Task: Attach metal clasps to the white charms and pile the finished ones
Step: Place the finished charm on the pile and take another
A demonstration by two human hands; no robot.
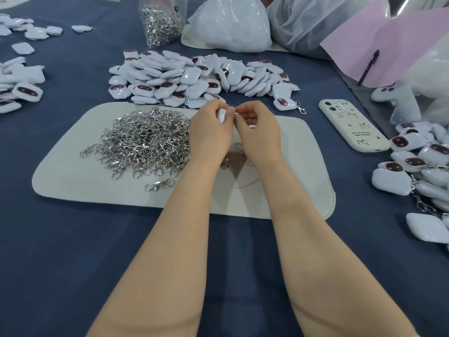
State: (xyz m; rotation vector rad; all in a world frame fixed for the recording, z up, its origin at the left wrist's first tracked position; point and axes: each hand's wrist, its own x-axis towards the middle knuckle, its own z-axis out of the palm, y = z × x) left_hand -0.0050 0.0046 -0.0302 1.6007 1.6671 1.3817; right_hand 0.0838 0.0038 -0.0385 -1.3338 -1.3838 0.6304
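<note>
My left grip (213, 122) is clamped on a white charm (221, 116), held above the mat (303, 166) just beside the clasp heap (145, 139). My right grip (255, 122) pinches at its edge — whether a clasp sits in that pinch is hidden. The charm looks light, hard and glossy — likely slippery — so I'd hold its flat faces and leave the edge free for the stiff metal.

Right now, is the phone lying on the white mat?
No, the phone lies on the blue cloth to the right of the white mat, clear of its edge.
</note>
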